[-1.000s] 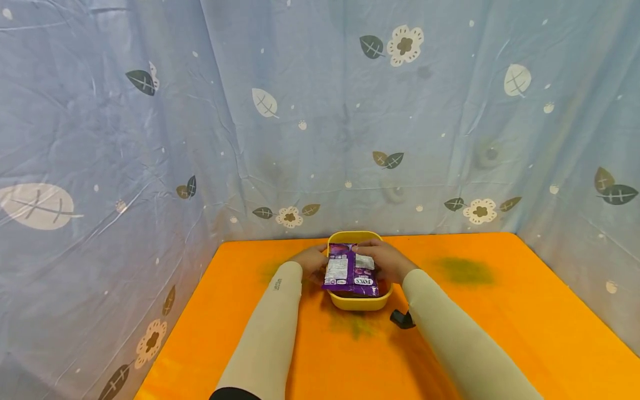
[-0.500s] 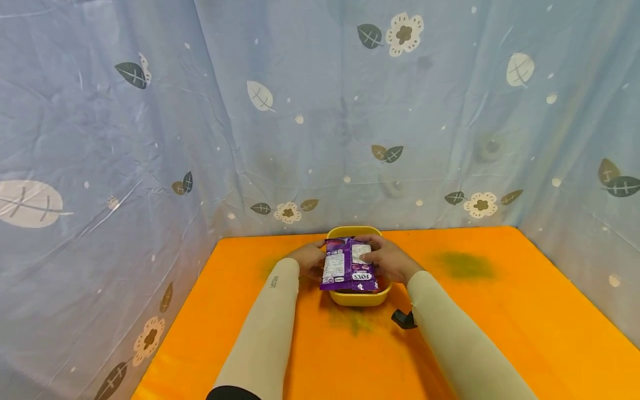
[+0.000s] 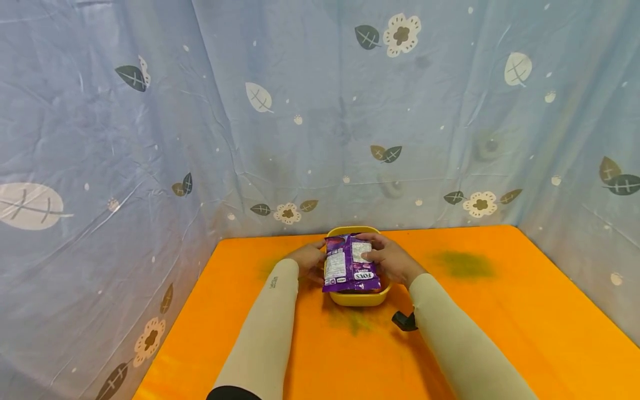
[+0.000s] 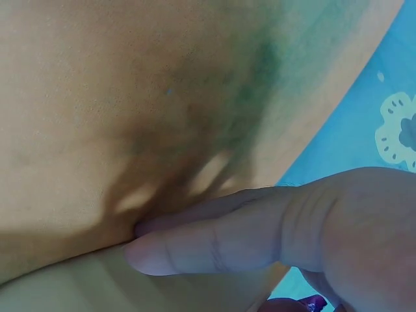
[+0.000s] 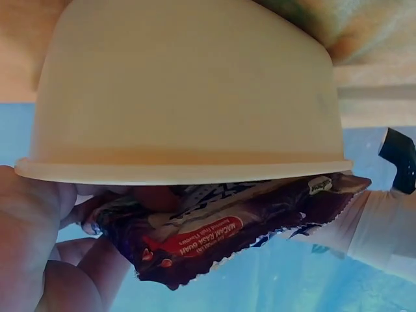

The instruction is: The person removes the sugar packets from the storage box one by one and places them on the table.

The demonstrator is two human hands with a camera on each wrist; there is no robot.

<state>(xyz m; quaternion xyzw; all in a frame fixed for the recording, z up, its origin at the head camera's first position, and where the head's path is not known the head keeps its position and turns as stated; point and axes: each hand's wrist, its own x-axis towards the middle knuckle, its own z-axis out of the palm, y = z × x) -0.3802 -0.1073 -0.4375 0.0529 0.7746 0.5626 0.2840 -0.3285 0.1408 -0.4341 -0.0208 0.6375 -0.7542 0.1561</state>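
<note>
Your right hand (image 3: 393, 261) pinches the purple packet (image 3: 342, 266), which lies just to its left over the opening of the yellow tub (image 3: 358, 300). Your left hand (image 3: 308, 260), fingers straight, touches the tub's left wall.

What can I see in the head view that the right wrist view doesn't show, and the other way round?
Only the head view shows the white text panels on the packet and the printed flowers on the curtain.

Only the right wrist view shows the red label on the packet's other face, its print upside down.

Both show the packet, the tub, the curtain and the right hand.
</note>
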